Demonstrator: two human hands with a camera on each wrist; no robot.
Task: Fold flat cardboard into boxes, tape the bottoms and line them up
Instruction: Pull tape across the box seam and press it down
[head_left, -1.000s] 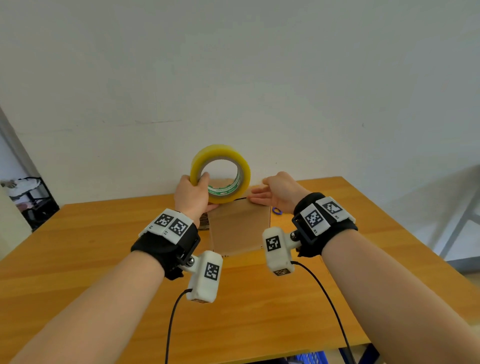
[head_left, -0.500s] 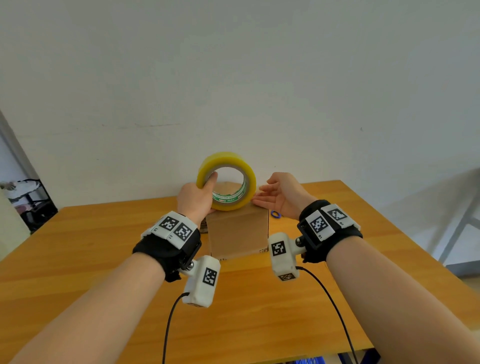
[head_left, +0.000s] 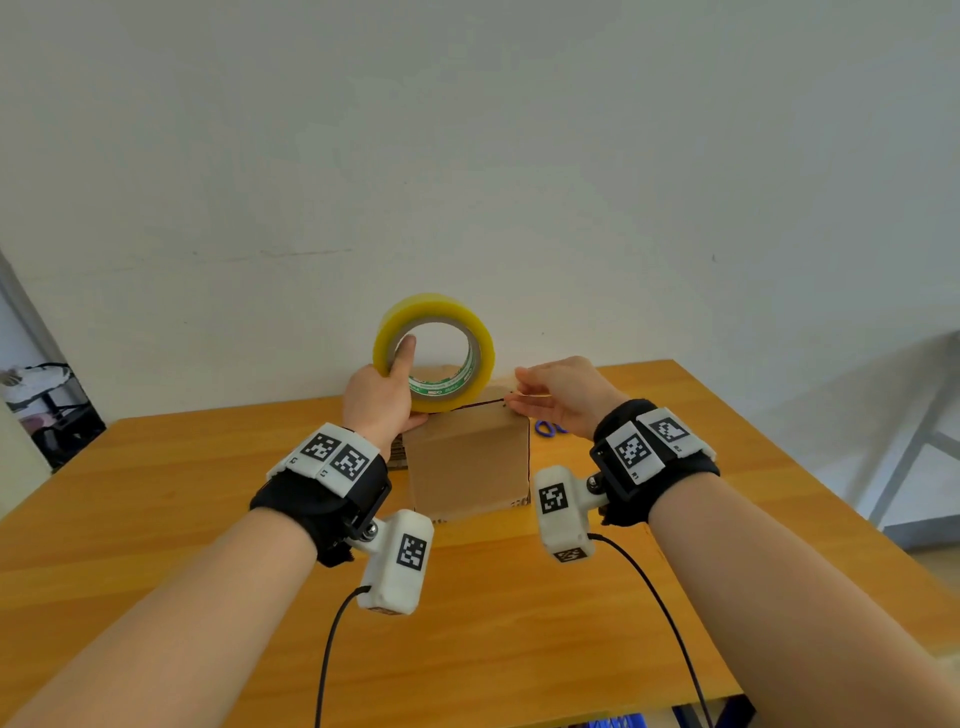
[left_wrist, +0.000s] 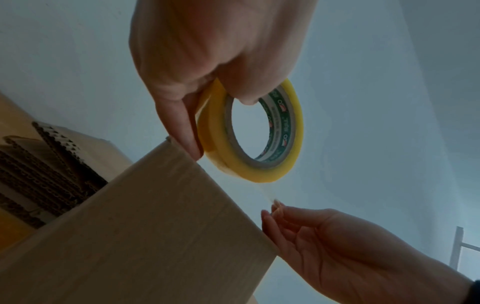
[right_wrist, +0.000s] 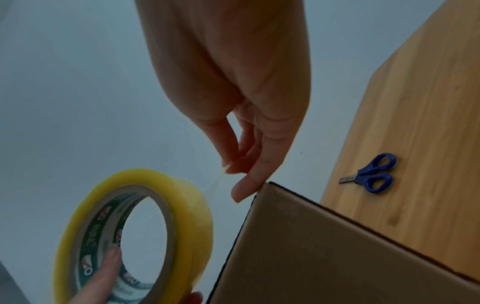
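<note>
A folded brown cardboard box (head_left: 467, 467) is standing on the table directly below both hands, its top edge touching their fingertips. A yellow tape roll (head_left: 434, 353) is being held upright above the box's left top corner, thumb through its core, while a thin clear tape end (left_wrist: 269, 194) is stretching from the roll to the right-hand pinch.

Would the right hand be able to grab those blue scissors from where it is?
Probably yes, but not yet. The scissors lie on bare table just beside the right hand, nothing between, but its fingers pinch the tape end.
</note>
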